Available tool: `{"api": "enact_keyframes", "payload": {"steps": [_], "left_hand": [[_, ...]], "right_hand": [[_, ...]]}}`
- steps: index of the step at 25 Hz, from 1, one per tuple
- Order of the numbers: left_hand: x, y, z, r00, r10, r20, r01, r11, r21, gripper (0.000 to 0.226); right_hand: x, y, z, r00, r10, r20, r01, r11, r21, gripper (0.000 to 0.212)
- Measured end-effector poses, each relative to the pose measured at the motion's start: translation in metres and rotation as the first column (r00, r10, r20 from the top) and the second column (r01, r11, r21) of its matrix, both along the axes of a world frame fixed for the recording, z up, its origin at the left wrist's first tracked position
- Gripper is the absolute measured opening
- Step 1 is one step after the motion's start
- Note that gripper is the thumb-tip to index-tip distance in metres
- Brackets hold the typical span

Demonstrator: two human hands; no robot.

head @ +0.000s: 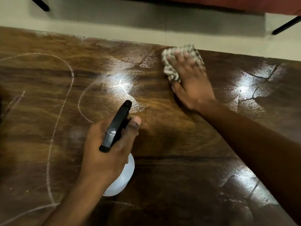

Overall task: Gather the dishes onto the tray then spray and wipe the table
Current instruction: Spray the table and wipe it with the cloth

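Note:
My left hand [107, 144] grips a spray bottle with a black trigger head [116, 126] and a white body [123, 176], its nozzle pointing away over the middle of the dark wooden table [171, 144]. My right hand [190, 82] lies flat on a checked cloth [172, 69], pressing it onto the table near the far edge. The cloth shows beyond my fingers and beside my thumb. Wet, shiny streaks and white chalk-like lines cover the tabletop. No dishes or tray are in view.
Beyond the table's far edge [114, 39] lies a pale floor. Black furniture legs [286, 26] stand at the top right and top left, under a reddish-brown surface along the top edge.

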State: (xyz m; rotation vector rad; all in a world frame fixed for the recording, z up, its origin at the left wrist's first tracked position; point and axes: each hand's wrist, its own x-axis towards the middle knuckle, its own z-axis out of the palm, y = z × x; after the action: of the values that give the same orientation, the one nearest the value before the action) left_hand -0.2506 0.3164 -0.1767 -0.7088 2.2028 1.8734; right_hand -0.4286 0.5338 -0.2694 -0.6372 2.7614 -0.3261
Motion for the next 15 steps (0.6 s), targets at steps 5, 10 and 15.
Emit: {"api": "enact_keyframes", "payload": {"steps": [5,10,15], "left_hand": [[0.010,-0.015,0.004,1.000,-0.016,0.022,0.017,0.999,-0.042,0.051],[0.017,-0.020,0.004,1.000,-0.015,-0.008,0.015,0.999,-0.032,0.059],[0.027,-0.023,0.004,0.998,0.009,-0.055,-0.008,1.000,0.018,0.045]], "right_hand": [[0.008,-0.083,0.007,0.953,-0.281,0.110,0.285,0.958,-0.021,0.071],[0.003,-0.058,0.006,0.935,0.340,0.100,-0.343,0.939,0.016,0.070],[-0.016,-0.080,0.005,0.941,-0.326,0.087,0.332,0.942,-0.051,0.069]]}}
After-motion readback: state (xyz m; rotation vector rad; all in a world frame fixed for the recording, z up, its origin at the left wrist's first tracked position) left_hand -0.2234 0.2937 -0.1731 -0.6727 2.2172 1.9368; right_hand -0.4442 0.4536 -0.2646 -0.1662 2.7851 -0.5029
